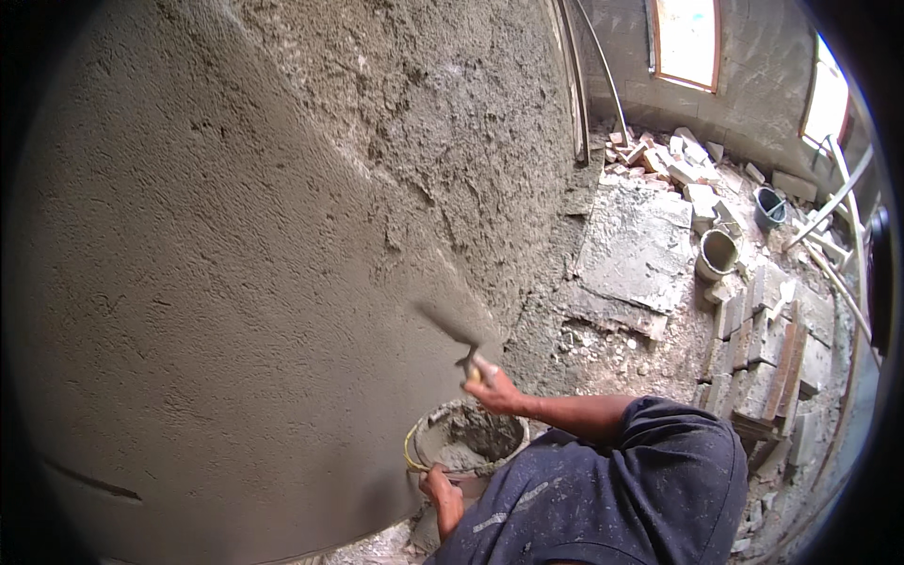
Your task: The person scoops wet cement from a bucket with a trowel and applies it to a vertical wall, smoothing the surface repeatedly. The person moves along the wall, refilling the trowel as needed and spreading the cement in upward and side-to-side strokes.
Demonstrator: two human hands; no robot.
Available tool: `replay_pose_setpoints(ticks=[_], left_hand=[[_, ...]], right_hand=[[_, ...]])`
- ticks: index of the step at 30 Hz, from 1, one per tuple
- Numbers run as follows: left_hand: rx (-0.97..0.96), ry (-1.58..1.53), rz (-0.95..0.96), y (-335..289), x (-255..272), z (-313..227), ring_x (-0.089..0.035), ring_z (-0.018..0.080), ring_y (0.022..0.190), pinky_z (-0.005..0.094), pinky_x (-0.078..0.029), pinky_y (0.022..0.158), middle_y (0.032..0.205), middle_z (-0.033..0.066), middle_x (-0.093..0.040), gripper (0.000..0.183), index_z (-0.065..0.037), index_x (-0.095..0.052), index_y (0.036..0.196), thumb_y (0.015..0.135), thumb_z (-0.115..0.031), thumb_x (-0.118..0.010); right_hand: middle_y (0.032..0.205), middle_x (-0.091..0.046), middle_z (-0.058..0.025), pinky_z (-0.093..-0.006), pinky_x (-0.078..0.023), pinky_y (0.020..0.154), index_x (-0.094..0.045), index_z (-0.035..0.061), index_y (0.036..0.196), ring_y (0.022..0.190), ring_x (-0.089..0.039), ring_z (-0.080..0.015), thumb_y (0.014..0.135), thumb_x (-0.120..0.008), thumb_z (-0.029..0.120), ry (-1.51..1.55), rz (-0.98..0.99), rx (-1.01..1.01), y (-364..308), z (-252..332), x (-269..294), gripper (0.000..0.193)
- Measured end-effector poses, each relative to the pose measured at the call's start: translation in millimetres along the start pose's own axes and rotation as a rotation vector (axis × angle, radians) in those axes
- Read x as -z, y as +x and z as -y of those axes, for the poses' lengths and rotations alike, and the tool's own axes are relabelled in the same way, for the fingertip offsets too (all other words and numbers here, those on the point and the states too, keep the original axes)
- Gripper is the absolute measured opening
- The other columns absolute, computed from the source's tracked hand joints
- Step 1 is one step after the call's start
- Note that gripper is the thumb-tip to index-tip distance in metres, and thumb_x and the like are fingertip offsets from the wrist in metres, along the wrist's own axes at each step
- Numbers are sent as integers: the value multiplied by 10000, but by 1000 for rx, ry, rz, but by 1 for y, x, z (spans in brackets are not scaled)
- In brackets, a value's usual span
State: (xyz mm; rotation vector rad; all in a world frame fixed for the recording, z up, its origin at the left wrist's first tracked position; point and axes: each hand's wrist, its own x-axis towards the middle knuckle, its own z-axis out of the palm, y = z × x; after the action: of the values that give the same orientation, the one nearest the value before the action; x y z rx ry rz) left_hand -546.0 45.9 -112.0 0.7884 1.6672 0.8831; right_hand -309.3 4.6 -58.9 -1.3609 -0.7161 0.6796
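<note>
Two hands work beside the grey plastered wall (235, 282): the right hand (494, 386) is clenched on a trowel (450, 330) touching the wall, the left hand (441, 490) grips the mortar-filled bucket (468, 441) just below the trowel.

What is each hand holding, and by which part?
The right hand holds a trowel by its handle, blade against the plastered wall. The left hand holds a mortar bucket at its lower side.
</note>
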Motion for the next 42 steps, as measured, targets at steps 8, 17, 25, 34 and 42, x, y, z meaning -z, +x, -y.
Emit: replay_pose_setpoints(ticks=[8,17,25,34,42], left_hand=[[40,-86,91,-16,-2,-7,-478,195,529,330,-366,414,664,57,-472,121,-59,-449,683,600,-13,-526],[-13,-16,139,-10,22,-1,-531,232,642,376,-415,486,743,92,-489,150,33,-480,723,605,-43,-535],[-297,258,169,19,62,31,-541,249,657,377,-478,534,797,127,-503,193,70,-484,762,610,-39,-533],[-11,-13,74,7,41,8,-566,260,707,382,-473,549,869,138,-540,272,99,-523,860,615,-19,-526],[-16,-3,173,5,26,3,-566,263,730,375,-479,532,875,124,-546,291,67,-516,864,581,2,-507]], right_hand=[[643,-422,-24,-334,-441,483,-417,137,918,540,-468,-169,849,-517,315,1456,-318,-461,163,-20,-37,215],[680,-435,-18,-325,-447,490,-366,140,994,548,-467,-135,874,-471,286,1560,-77,-128,182,192,-101,216],[676,-468,-20,-313,-473,483,-433,110,967,544,-501,-135,870,-522,364,1331,145,-13,157,229,-73,286],[618,-412,-11,-330,-451,472,-394,132,911,524,-462,-145,863,-499,305,1612,-66,-279,182,131,-82,208],[674,-484,-51,-338,-467,452,-412,99,989,523,-512,-155,876,-542,289,804,168,121,144,235,-53,256]])
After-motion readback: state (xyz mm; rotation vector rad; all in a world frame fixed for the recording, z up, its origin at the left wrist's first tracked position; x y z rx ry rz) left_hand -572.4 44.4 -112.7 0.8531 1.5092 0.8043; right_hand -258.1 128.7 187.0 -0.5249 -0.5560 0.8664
